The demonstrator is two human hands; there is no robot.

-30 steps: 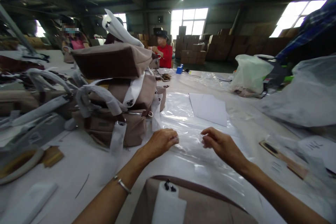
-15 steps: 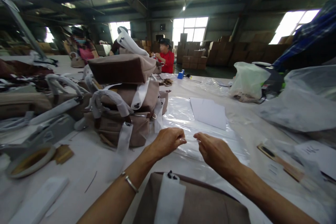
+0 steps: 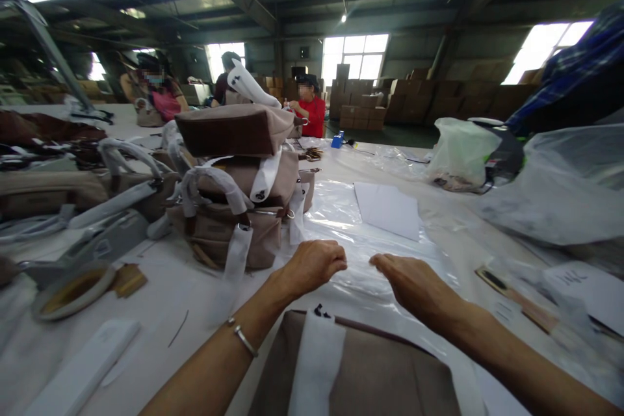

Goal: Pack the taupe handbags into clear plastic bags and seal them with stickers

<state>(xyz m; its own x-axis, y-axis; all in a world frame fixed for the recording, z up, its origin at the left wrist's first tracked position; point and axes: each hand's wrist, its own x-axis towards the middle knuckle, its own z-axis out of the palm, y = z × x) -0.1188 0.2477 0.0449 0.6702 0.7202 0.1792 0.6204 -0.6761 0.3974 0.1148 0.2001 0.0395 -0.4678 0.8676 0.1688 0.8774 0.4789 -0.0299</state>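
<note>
Both hands are raised over a stack of clear plastic bags (image 3: 336, 198) lying on the table. My left hand (image 3: 319, 263), a metal bangle on its wrist, is closed in a pinch. Opposite it, my right hand (image 3: 397, 273) is pinched too, with a gap between the two. They appear to grip the edge of thin clear plastic film, hard to make out against the shiny bags. Close in front of me, below the hands, is a taupe handbag (image 3: 390, 364) with a white wrapped strap (image 3: 314, 364) across it.
Wrapped handbags (image 3: 234, 130) are piled at left. Nearer are a tape roll (image 3: 73, 292) and a white box (image 3: 85, 364). White card (image 3: 387, 208) lies on the bags. Right are a filled plastic bag (image 3: 461, 153) and a wooden-handled brush (image 3: 517, 299). Co-workers sit across the table.
My right hand has moved slightly right, widening the gap between the hands. The left hand stays pinched in nearly the same place. The view has shifted slightly.
</note>
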